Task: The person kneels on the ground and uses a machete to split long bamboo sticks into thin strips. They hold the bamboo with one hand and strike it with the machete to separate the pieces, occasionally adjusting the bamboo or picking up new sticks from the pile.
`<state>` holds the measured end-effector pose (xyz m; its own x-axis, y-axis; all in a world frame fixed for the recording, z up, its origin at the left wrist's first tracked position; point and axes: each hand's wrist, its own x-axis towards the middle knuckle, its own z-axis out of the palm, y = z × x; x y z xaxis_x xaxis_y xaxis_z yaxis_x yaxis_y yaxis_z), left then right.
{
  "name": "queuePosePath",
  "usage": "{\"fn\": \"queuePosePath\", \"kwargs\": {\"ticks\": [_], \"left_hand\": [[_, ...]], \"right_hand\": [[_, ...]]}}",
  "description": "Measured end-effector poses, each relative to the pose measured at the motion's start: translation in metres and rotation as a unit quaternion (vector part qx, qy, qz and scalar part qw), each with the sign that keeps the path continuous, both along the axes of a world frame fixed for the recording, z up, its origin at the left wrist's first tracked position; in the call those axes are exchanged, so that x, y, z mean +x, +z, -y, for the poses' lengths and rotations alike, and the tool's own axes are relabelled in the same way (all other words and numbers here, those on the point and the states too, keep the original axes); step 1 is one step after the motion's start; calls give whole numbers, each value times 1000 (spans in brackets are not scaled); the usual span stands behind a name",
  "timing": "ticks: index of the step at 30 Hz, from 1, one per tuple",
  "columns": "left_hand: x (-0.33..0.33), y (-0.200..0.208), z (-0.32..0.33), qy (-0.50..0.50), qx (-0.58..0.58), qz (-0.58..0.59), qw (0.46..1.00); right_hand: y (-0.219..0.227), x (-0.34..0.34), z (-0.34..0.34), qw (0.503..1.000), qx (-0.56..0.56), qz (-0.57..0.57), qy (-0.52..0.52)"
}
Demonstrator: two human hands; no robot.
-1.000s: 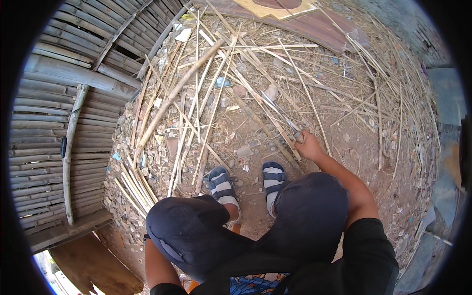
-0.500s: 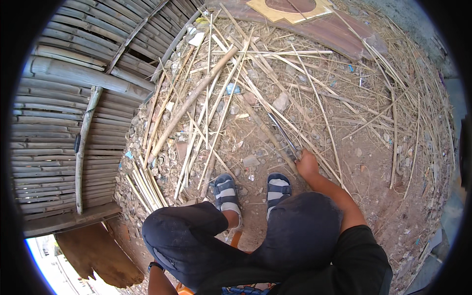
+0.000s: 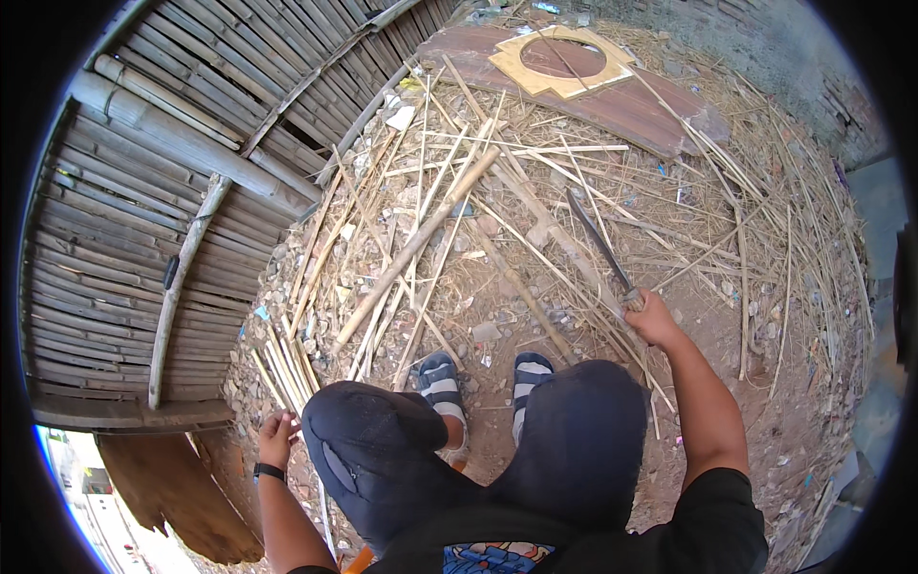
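In my right hand (image 3: 654, 320) is the handle of a long knife (image 3: 602, 244). Its dark, narrow blade slants up and to the left over the littered ground. My left hand (image 3: 277, 438), with a dark band at the wrist, is beside my left knee, just below a bundle of split bamboo strips (image 3: 285, 364). Its fingers are curled together; what they pinch, if anything, is too small to make out. A thick bamboo pole (image 3: 421, 247) lies slanted across thin strips in front of my feet.
A slatted bamboo wall (image 3: 124, 258) stands along the left. Toward the far side lies a brown board (image 3: 459, 48) with a yellow cut-out panel (image 3: 516, 67) on it. Dry straw and strips (image 3: 765, 206) cover the right side. Small stones lie around my sandals (image 3: 440, 383).
My right hand has moved up and to the right with the knife, whose blade now stands apart from the pole. My left hand has risen into view beside the bundle of strips.
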<state>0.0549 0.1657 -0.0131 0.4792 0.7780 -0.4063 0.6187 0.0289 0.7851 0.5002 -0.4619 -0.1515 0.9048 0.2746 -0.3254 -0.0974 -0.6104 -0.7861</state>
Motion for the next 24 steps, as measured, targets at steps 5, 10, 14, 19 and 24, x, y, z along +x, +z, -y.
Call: {"fn": "queuePosePath", "kwargs": {"ticks": [5,10,14,19,24], "left_hand": [[74,62,8,-111,102,94,984],[181,103,69,-261,192,193,926],[254,128,145,-434,300,222,820],[319,116,227,-566,414,163,694],[352,122,291,-579,488,88,647]], "right_hand": [[128,-9,30,996,83,-29,-3],[225,-41,81,993,114,-5,-29],[293,-86,118,995,97,-4,-35],[367,-154,159,995,73,5,-67],[434,-208,183,991,77,59,-89]]}}
